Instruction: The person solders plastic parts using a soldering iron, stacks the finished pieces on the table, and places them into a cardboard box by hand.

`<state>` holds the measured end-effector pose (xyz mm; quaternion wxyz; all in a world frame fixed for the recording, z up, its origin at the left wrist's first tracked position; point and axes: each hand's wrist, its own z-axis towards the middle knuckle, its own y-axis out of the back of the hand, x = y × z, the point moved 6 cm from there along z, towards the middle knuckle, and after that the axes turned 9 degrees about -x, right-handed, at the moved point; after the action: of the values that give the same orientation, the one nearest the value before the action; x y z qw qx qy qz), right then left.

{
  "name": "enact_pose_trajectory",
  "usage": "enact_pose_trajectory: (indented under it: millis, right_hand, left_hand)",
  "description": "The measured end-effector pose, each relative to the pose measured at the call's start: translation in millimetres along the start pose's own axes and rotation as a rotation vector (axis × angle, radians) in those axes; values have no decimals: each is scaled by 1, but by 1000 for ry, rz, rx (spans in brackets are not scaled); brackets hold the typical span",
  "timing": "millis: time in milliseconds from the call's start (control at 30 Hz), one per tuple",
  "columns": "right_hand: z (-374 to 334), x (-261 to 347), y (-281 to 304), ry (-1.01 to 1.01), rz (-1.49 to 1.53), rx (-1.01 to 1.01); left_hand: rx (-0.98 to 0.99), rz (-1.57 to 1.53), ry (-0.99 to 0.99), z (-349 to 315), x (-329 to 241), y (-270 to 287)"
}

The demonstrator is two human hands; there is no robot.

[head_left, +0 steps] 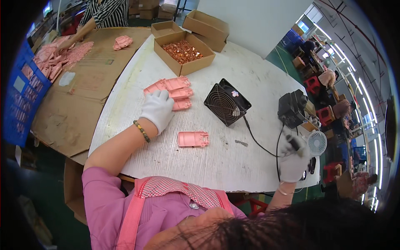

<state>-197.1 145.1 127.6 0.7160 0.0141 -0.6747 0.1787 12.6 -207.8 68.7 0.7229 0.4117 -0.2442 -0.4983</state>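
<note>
My left hand (156,110), in a white glove, reaches to a small group of pink plastic housings (180,92) on the white table. Its fingers curl over the near left edge of these parts, and the fingertips are partly hidden. One more pink housing (193,139) lies by itself closer to me, open side up. At the right side of the table, my gloved right hand (293,163) is closed around a short black handle-shaped tool (293,142). Motion blurs this hand and the tool's tip. A black cable runs beside it.
A black fan with a wire grille (225,104) stands mid-table. A cardboard box of small copper-coloured pieces (183,66) sits behind. To the right are a black device (292,108) and a small white fan (317,143). At left, a person's arm (85,31) reaches into pink parts near a blue crate (18,96).
</note>
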Motion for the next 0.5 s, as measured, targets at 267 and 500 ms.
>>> enact_pose_trajectory:
  millis: [267, 500]
  right_hand:
    - [-32, -68, -96, -255, 73, 309]
    - [-14, -116, -130, -314, 41, 346]
  left_hand:
    - [-127, -434, -223, -8, -32, -1]
    - [36, -667, -264, -10, -36, -12]
